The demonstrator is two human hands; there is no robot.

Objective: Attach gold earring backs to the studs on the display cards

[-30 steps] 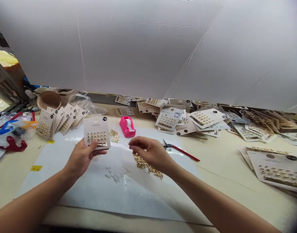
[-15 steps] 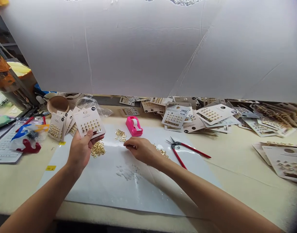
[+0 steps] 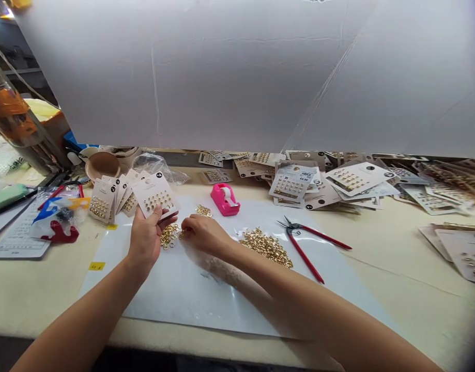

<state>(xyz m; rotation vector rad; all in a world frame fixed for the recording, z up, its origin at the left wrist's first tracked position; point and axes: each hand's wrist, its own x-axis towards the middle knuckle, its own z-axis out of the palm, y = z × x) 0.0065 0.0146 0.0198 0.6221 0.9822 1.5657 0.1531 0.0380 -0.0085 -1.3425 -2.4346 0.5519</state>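
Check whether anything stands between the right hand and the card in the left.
Only the fingertips of the left hand jut past the lower right edge of the card toward the right hand. Nothing else visible stands between.

My left forearm [image 3: 86, 311] and right forearm [image 3: 284, 284] are bare, tapering smoothly to slim wrists [image 3: 136, 263]; my left grip [image 3: 145, 236] and right grip [image 3: 204, 235] are bare too.

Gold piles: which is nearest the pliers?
The largest gold pile, just left of the red-handled pliers; the smaller piles by the left hand and pink dispenser lie farther off.
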